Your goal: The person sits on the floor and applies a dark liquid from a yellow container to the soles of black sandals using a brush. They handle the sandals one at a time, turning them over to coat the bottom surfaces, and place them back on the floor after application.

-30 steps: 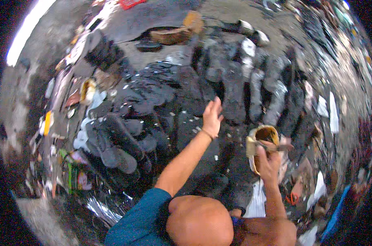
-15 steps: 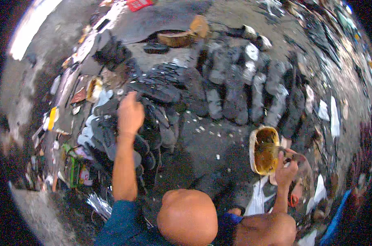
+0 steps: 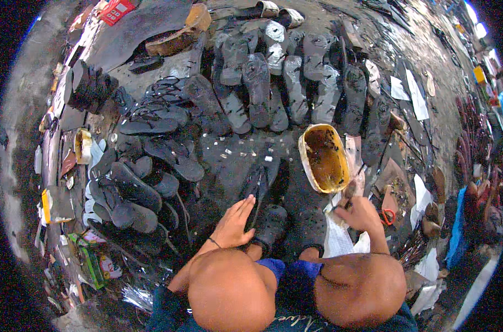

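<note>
My left hand [image 3: 233,224] is low in front of my left knee, its fingers stretched out together and the thumb apart. It is beside a thin black strap [image 3: 257,200] on a dark sandal-like shape, hard to make out against the dark floor. My right hand [image 3: 361,214] is curled in front of my right knee. A small brownish piece shows above its fingers, too unclear to name. Just beyond it stands an oblong tub [image 3: 307,160] with a pale rim, coated inside with yellow-brown glue-like stuff.
Black sandals [image 3: 130,191] are heaped at the left. Several dark soles [image 3: 258,91] lie in rows beyond the tub. A white cloth or sheet [image 3: 337,235] lies by my right foot. Scraps [image 3: 422,195] and an orange-red loop [image 3: 388,217] lie at the right.
My left hand has come back from the sandal heap toward my knees. My right hand has moved from the tub's right side to its near side. The view has shifted.
</note>
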The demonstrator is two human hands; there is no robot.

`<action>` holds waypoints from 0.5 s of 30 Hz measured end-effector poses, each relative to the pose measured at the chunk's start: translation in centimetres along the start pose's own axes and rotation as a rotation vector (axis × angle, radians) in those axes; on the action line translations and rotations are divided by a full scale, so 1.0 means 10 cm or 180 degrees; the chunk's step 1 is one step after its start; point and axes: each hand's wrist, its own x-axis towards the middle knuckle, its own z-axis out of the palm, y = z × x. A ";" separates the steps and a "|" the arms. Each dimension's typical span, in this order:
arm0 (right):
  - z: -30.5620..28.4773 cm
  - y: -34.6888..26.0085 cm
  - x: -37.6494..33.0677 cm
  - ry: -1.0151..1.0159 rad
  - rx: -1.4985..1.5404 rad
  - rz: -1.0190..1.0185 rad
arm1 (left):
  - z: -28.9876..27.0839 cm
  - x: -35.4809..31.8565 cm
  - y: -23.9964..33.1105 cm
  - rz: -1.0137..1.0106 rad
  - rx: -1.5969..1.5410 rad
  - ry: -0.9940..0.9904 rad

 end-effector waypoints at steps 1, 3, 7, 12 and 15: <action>-0.01 -0.03 -0.03 -0.0060 0.0381 -0.0317 | 0.10 0.12 0.03 -0.0046 -0.0135 0.0151; -0.04 -0.10 -0.06 -0.0042 0.1107 -0.0672 | 0.24 0.42 0.18 -0.0153 -0.0424 0.0429; -0.01 -0.37 0.12 0.0135 0.2302 -0.0825 | 0.42 0.78 0.02 -0.0298 -0.0111 0.1053; -0.04 -0.56 0.25 0.0127 0.3271 -0.0700 | 0.41 1.72 -0.11 -0.0222 -0.0190 0.1063; -0.05 -0.61 0.34 0.0641 0.3040 -0.0831 | 0.32 1.97 -0.15 -0.0575 -0.0386 0.0885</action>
